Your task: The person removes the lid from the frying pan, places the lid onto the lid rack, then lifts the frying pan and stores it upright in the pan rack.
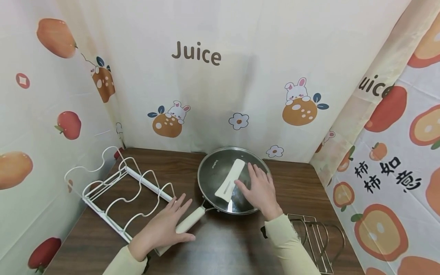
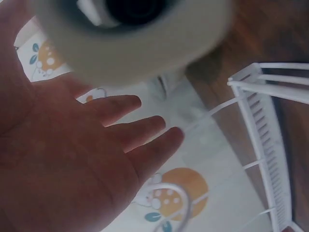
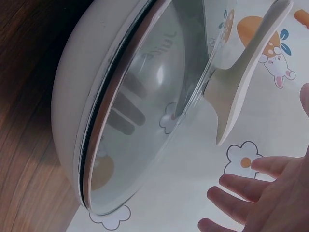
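A cream-coloured wok stands on the table under a glass lid. The lid carries a long cream handle. Over the lid's right part hovers my right hand, fingers spread; the right wrist view shows it apart from the lid handle. My left hand is spread above the wok's long handle, whose butt end looms close in the left wrist view. A gap shows between that end and the left fingers. Neither hand holds anything.
A white wire rack with wavy dividers lies on the table's left side. At the right front is a metal wire rack with curved loops, partly hidden by the right sleeve. Curtains printed with fruit and rabbits enclose the table.
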A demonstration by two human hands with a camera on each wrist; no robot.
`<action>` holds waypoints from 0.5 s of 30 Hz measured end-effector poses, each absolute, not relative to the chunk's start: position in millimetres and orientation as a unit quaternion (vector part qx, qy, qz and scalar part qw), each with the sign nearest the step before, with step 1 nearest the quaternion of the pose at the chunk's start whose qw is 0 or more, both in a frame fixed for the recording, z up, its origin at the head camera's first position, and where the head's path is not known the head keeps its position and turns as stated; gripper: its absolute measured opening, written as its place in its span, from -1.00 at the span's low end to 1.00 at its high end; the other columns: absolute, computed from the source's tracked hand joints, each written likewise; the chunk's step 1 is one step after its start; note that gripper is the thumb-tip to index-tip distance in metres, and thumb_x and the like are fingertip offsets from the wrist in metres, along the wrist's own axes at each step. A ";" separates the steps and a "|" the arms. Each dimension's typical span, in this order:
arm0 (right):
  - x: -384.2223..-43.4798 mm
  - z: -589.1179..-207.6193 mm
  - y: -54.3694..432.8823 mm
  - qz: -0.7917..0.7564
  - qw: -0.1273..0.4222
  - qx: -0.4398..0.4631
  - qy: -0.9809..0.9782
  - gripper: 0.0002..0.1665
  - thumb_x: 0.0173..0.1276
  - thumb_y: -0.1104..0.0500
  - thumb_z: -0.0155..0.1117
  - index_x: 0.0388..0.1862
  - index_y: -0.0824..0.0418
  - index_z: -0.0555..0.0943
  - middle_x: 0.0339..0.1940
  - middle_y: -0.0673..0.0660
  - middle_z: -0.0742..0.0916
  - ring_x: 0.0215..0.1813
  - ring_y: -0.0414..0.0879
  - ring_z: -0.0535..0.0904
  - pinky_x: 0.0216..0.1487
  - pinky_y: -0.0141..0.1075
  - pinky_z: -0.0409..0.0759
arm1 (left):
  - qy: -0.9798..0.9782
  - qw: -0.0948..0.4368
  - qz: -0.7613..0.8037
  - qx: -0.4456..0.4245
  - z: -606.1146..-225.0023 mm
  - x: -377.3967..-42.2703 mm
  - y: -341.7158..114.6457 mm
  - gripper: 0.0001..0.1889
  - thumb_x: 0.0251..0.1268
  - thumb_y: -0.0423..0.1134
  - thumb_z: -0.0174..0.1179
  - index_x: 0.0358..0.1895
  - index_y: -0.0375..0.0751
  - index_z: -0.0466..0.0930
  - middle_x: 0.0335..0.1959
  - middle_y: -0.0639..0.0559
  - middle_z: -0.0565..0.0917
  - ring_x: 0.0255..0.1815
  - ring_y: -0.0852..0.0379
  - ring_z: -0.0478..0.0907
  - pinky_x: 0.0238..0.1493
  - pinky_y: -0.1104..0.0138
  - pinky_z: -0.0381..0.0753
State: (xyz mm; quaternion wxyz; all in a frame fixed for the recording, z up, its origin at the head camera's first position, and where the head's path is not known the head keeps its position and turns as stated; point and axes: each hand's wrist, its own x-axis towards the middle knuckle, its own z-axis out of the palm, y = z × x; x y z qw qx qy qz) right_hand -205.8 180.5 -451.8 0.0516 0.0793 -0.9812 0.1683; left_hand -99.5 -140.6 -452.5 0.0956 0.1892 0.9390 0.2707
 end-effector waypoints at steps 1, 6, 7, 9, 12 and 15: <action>-205.9 -451.9 179.8 0.167 0.053 0.081 -0.981 0.07 0.45 -0.46 0.08 0.68 0.15 0.15 0.65 0.29 0.34 0.63 0.29 0.25 0.63 0.31 0.11 | 0.937 0.102 0.278 0.185 -455.0 -99.2 -141.6 0.14 0.06 0.35 0.45 0.62 -0.18 0.19 0.67 -0.32 0.10 0.63 -0.51 0.04 0.44 -0.31 0.35; -206.7 -453.1 175.8 0.168 0.049 0.081 -0.981 0.07 0.45 -0.48 0.06 0.68 0.14 0.16 0.64 0.28 0.35 0.64 0.26 0.26 0.64 0.28 0.13 | 0.929 0.119 0.301 0.180 -463.8 -97.9 -143.5 0.14 0.05 0.34 0.46 0.63 -0.13 0.17 0.68 -0.28 0.09 0.65 -0.49 0.02 0.38 -0.29 0.44; -206.9 -453.6 174.8 0.168 0.048 0.080 -0.981 0.06 0.45 -0.48 0.06 0.68 0.13 0.16 0.65 0.28 0.35 0.64 0.26 0.25 0.64 0.27 0.13 | 0.926 0.121 0.309 0.181 -464.8 -97.8 -143.6 0.13 0.06 0.33 0.46 0.63 -0.13 0.16 0.68 -0.28 0.09 0.65 -0.48 0.03 0.38 -0.29 0.45; -206.8 -454.8 173.0 0.171 0.042 0.077 -0.981 0.07 0.44 -0.49 0.05 0.68 0.12 0.15 0.65 0.27 0.34 0.65 0.24 0.24 0.65 0.25 0.12 | 0.917 0.126 0.330 0.183 -467.4 -98.2 -143.8 0.12 0.09 0.29 0.47 0.64 -0.11 0.14 0.68 -0.28 0.10 0.65 -0.46 0.04 0.39 -0.29 0.43; -206.6 -456.8 169.9 0.173 0.034 0.079 -0.981 0.08 0.44 -0.50 0.04 0.68 0.13 0.14 0.65 0.28 0.33 0.65 0.26 0.24 0.66 0.25 0.11 | 0.901 0.133 0.364 0.193 -473.1 -99.3 -144.8 0.09 0.15 0.21 0.47 0.65 -0.15 0.10 0.66 -0.33 0.12 0.64 -0.48 0.04 0.43 -0.34 0.34; -206.3 -458.7 167.0 0.174 0.029 0.080 -0.981 0.08 0.45 -0.49 0.05 0.68 0.15 0.14 0.65 0.29 0.33 0.64 0.28 0.24 0.66 0.25 0.10 | 0.890 0.132 0.385 0.204 -481.0 -100.3 -145.6 0.06 0.22 0.18 0.43 0.65 -0.20 0.08 0.63 -0.38 0.18 0.62 -0.47 0.11 0.46 -0.35 0.29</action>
